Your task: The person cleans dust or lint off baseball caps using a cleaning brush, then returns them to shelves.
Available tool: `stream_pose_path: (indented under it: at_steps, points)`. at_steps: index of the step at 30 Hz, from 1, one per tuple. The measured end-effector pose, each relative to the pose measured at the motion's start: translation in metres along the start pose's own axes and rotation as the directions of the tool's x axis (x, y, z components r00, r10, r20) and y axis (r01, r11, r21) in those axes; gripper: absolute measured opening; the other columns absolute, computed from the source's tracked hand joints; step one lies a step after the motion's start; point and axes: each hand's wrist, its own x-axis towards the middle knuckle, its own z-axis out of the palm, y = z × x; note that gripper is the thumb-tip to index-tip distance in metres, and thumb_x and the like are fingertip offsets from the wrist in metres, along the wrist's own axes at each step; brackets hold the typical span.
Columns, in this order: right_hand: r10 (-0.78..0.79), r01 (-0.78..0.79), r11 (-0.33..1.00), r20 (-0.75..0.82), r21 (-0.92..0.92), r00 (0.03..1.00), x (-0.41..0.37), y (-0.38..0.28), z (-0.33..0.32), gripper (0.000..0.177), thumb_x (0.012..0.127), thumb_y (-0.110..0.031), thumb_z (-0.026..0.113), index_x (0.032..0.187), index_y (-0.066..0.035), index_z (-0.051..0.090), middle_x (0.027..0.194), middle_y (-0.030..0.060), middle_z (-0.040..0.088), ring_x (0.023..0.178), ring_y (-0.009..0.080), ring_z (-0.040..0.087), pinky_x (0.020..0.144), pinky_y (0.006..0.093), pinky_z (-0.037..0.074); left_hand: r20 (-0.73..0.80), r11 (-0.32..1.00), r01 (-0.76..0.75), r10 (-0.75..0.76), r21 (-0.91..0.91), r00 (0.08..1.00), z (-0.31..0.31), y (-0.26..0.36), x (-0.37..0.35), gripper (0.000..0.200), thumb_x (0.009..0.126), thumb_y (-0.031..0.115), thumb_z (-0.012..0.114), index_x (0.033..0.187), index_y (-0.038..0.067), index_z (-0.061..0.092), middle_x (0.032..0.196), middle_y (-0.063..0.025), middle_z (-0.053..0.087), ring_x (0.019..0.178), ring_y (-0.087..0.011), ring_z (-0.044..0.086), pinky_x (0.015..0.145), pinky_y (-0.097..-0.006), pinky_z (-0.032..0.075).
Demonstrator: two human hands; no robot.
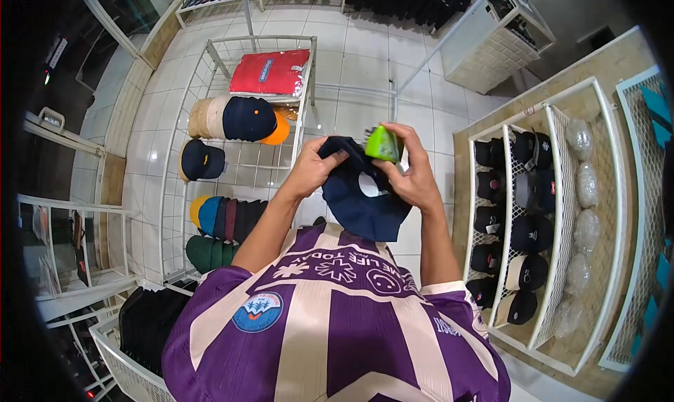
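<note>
A dark navy cap (368, 209) is held up in front of my chest, its back opening showing as a pale gap. My left hand (313, 169) pinches the cap's edge between thumb and fingers on the left side. In my right hand (414, 174) is a bright green brush (382, 146), its dark bristles pointing left toward the cap's upper edge. The fingers of that hand wrap over the brush's top and right side, with the thumb below it, close over the cap.
On the left, a white wire rack (184, 107) bears stacked caps (246, 117) and a red packaged garment (270, 72). Shelves of caps (530, 233) stand on the right, beside clear plastic-wrapped bundles (586, 184). Ahead, a metal rail (449, 33) crosses above the tiled floor.
</note>
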Motion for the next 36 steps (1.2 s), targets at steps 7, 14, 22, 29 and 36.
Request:
stream_pose_path:
  at_steps: [7,14,22,29,36]
  points:
    - [0.159,-0.161,0.986,-0.032,-0.043,0.987,-0.014,0.053,-0.011,0.059,0.079,-0.002,0.073,0.135,-0.006,0.056,0.13,0.016,0.06,0.123,0.0324,0.058,0.108,0.0386,0.043,-0.001,0.997,-0.072,0.072,0.011,0.997,-0.005,0.005,-0.006,0.015,0.097,0.004,0.068,0.11,0.0,0.071,0.097,-0.0009,0.072,0.088,-0.0079,0.064,0.081,-0.024,0.052]
    - [0.004,-0.006,0.997,-0.033,-0.074,0.999,-0.005,0.015,-0.005,0.058,0.079,-0.003,0.072,0.135,-0.005,0.057,0.128,0.017,0.061,0.121,0.0341,0.058,0.106,0.0391,0.044,0.02,0.995,-0.059,0.061,-0.086,0.998,-0.001,0.007,-0.005,0.017,0.095,0.005,0.07,0.111,-0.001,0.071,0.099,-0.0026,0.073,0.089,-0.0089,0.065,0.082,-0.0233,0.053]
    - [0.491,-0.312,0.828,-0.333,0.467,0.805,-0.047,0.094,-0.059,0.038,0.105,-0.026,0.052,0.136,-0.003,0.056,0.114,0.0065,0.065,0.1,0.0139,0.065,0.084,0.0254,0.052,-0.177,0.964,-0.26,0.247,-0.054,0.953,-0.019,0.003,-0.001,0.019,0.097,0.012,0.071,0.111,-0.001,0.071,0.1,-0.0037,0.073,0.091,-0.0109,0.066,0.085,-0.0258,0.052]
    - [0.606,-0.316,0.709,-0.315,0.631,0.731,-0.038,0.045,-0.015,0.043,0.09,-0.022,0.076,0.124,-0.003,0.057,0.101,0.0038,0.064,0.089,0.0103,0.063,0.081,0.0264,0.053,-0.287,0.894,-0.443,0.408,-0.064,0.867,0.005,-0.016,0.014,0.018,0.098,0.005,0.067,0.115,0.001,0.07,0.105,-0.0039,0.072,0.097,-0.0103,0.064,0.092,-0.0243,0.049]
    - [0.652,-0.276,0.533,-0.18,0.8,0.737,-0.039,0.052,-0.039,0.046,0.08,-0.002,0.069,0.124,0.003,0.058,0.104,0.0091,0.067,0.09,0.0167,0.067,0.082,0.0289,0.055,0.264,0.99,-0.134,0.138,-0.033,0.955,0.003,0.015,-0.002,0.035,0.091,0.003,0.065,0.126,-0.002,0.064,0.117,-0.0038,0.068,0.104,-0.011,0.062,0.092,-0.0255,0.049]
